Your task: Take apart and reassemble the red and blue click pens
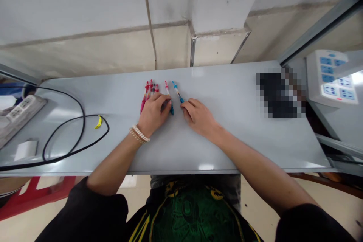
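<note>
Blue pen (178, 91) lying on the pale, glossy table (232, 90), its lower end pinched between thumb and forefinger of the right hand (200, 117); just beside it, a pink-tipped pen (166, 87) runs to the left hand (153, 112), fingers curled, thumb near forefinger, grip too hidden to tell; red pens (143, 102) sit bunched by that hand's far side; out left, a looped black cable (84, 121), yellow tag (98, 122), white adapter (26, 150) and power strip (22, 115); right, a pixelated dark object (279, 94), then a socket box (331, 77); beyond, the grey-white wall (99, 0); both forearms angle inward over the near edge.
</note>
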{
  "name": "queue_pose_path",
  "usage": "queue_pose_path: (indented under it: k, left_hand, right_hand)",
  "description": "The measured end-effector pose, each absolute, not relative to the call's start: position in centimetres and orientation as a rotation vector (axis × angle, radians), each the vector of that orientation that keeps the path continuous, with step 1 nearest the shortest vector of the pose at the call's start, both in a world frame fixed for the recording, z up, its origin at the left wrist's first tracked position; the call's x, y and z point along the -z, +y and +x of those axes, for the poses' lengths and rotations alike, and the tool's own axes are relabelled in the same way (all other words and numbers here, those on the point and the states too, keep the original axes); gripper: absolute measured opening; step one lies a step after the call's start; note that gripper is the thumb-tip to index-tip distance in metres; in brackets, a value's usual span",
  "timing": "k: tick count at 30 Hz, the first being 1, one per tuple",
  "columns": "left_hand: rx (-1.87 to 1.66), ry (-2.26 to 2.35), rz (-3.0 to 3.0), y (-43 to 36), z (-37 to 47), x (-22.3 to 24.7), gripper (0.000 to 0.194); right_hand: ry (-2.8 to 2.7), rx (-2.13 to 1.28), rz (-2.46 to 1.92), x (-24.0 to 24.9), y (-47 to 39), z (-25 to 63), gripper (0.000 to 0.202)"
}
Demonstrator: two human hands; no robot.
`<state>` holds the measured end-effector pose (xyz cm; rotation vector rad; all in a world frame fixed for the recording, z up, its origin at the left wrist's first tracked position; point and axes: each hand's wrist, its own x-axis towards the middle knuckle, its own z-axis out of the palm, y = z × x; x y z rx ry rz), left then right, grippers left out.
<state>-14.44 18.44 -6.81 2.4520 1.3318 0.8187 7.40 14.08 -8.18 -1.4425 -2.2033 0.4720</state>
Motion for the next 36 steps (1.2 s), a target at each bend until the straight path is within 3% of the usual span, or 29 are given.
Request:
queue_pose_path:
  k: [12, 21, 24, 30, 36]
  left_hand:
    - [-0.767, 1.053, 2.567, 17.1, -13.3, 7.4, 0.022]
    - [-0.712, 0.863, 2.542, 16.2, -12.6, 7.0, 0.031]
    - [-0.859, 0.933, 2.267, 16.2, -12.3, 7.0, 0.031]
    - [-1.213, 0.946, 1.194, 17.5, -12.3, 6.4, 0.05]
    - [-1.261, 0.903, 1.033, 18.0, -12.8, 5.6, 0.044]
  right_hand:
    - [-2.117, -0.445, -1.618, 7.6, 14.5, 7.7, 0.025]
    - [-1.777, -0.452, -1.423, 8.1, 14.8, 8.9, 0.026]
    - [-1.729, -0.468, -1.297, 7.5, 14.4, 8.7, 0.023]
    - [-1.842, -0.651, -1.073, 6.8, 13.3, 8.3, 0.021]
    - [-1.814, -0.726, -1.061, 7.0, 13.2, 8.0, 0.025]
